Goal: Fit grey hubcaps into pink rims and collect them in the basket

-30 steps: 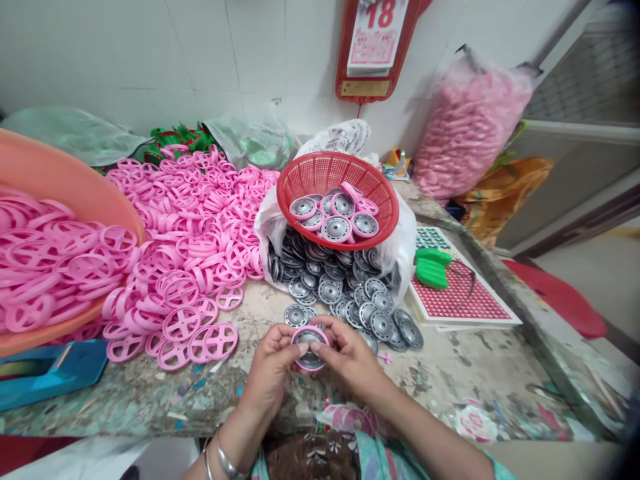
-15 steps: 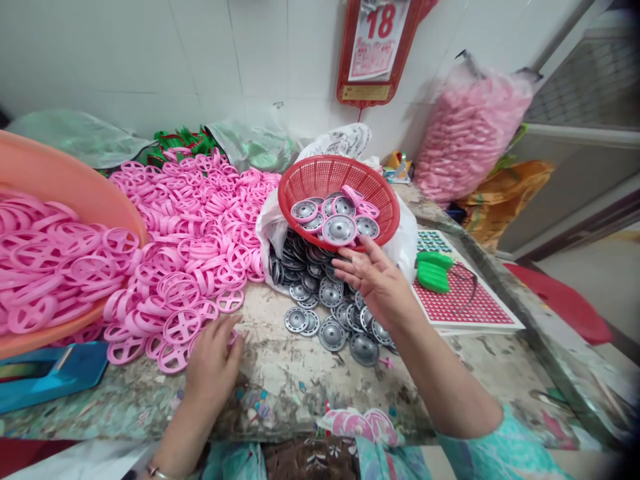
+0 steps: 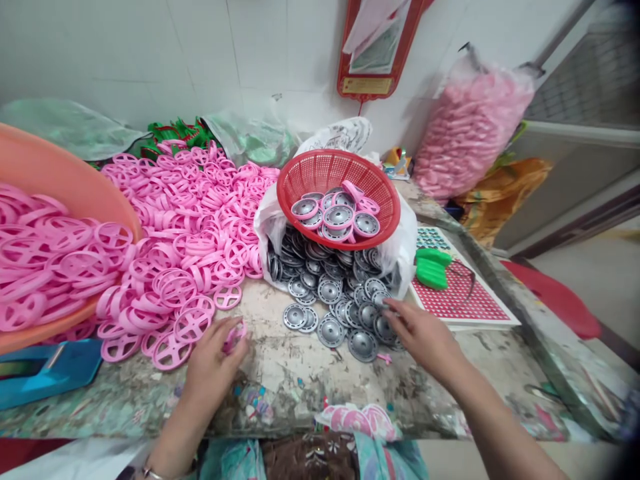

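My left hand [image 3: 213, 363] rests on the marbled table [image 3: 300, 380] with its fingers curled around a pink spoked ring [image 3: 234, 335] at the edge of the pink ring pile [image 3: 185, 220]. My right hand [image 3: 420, 330] reaches into the loose silver discs [image 3: 345, 313] spilled in front of a white plastic bag [image 3: 400, 247]; its fingertips touch a disc, and I cannot see a firm grip. A red mesh basket [image 3: 300, 173] sits on top of the bag and holds several assembled pink-and-silver wheels [image 3: 337, 217].
An orange basin [image 3: 45, 177] full of pink rings stands at the left, with a blue object [image 3: 45, 373] in front of it. A green item [image 3: 431, 267] lies on a red dotted sheet [image 3: 463, 300] at the right. A bag of pink parts [image 3: 467, 127] leans on the wall.
The assembled wheel held in both hands a second ago went into the red basket. My left hand moved to the pink rings and took one; my right hand dropped from the basket to the silver discs.
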The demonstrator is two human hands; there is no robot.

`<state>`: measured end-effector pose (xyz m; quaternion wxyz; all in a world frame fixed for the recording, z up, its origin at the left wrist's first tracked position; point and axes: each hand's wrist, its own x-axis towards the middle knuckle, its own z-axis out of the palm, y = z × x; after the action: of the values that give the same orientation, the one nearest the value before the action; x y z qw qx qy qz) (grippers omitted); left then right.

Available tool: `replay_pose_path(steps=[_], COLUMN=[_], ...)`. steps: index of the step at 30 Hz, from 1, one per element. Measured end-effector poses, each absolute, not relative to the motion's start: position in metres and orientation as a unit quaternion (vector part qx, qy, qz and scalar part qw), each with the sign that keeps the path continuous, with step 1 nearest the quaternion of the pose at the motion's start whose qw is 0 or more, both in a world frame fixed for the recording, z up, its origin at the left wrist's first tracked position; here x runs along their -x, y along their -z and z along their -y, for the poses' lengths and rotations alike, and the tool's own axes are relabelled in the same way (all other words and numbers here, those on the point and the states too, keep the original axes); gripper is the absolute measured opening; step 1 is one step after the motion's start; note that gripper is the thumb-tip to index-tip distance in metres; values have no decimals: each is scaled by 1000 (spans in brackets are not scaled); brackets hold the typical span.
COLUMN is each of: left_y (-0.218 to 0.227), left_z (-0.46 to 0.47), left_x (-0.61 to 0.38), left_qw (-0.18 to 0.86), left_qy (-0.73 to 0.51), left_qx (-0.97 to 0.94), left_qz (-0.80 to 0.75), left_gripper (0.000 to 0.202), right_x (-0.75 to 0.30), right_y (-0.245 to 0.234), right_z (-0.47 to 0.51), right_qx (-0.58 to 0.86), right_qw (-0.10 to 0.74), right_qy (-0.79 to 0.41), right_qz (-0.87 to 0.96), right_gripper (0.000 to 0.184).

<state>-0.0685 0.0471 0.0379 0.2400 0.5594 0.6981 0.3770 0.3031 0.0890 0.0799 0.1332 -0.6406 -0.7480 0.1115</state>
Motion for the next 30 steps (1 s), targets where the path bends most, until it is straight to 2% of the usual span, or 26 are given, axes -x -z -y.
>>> replay_pose_path(steps=[4,6,9,13,20,24,27,30], left_y=[-53,-57,-60,-61,-59,-58,-56,-55], left_z=[-46,-46,-46,-44,-44,-41,-39,-38], left_x=[34,20,8,-1,-14,-17,-17,-17], left_qw=[535,664,767,803,768,768,781,793], left_qy=[-523,-528,-495,-480,-473,-477,-477,-477], left_qx=[-307,-184,-80,-57,-92,-87,-77,-59], left_qz=[-589,-497,-400,-348,-421,-419,-396,-375], left_gripper=[36,35,37,31,22,32,34,29], right_x=[-331,-334,-337,-349,-365,-362,-357,-343], right_y=[-71,-65,-58,-55,-51,-48,-56,-74], right_z=[-85,-82,-81,-84,-83,-82,-81,-79], right_qx=[693,687,674,656,685,707,689,643], right_qw=[30,16,38,74,50,84,130,186], right_qy=[-87,-115,-151,-189,-175,-183,-245,-380], right_qz=[715,717,723,727,706,678,670,638], right_gripper=[51,56,55,54,53,40,24,29])
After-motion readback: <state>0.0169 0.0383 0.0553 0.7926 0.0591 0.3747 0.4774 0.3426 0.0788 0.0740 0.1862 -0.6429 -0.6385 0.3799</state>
